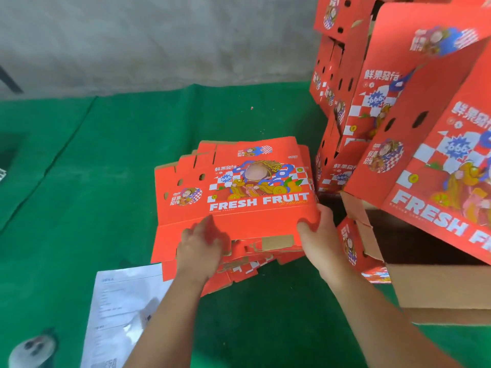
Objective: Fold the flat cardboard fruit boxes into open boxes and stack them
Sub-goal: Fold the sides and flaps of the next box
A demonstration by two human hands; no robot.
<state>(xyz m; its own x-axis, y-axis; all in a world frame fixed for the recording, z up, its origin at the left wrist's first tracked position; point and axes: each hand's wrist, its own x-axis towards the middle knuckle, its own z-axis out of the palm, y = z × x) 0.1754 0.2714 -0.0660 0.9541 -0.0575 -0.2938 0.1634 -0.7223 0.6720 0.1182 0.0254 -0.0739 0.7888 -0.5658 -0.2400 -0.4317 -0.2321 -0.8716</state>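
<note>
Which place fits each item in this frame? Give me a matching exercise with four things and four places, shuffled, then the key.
Things:
1. top flat box
2. white paper sheet
3. folded boxes
4. plain brown carton

Places:
A. stacked at far right
B. on green mat, lower left
C. held by both hands on the flat pile
D. open, lower right

Pairs: 1-C, 2-B, 3-A, 4-D

A single head-worn wide-angle camera looks forward and steeply down from above the person's forearms, close to the work. It faces the pile of flat red fruit boxes (239, 197) lying on the green mat (93, 168), which sits at mid-frame. Beyond the pile, the view reaches a grey wall (159, 41). Right of the pile, folded red boxes (372, 83) crowd the frame's edge, bent by the lens.
</note>
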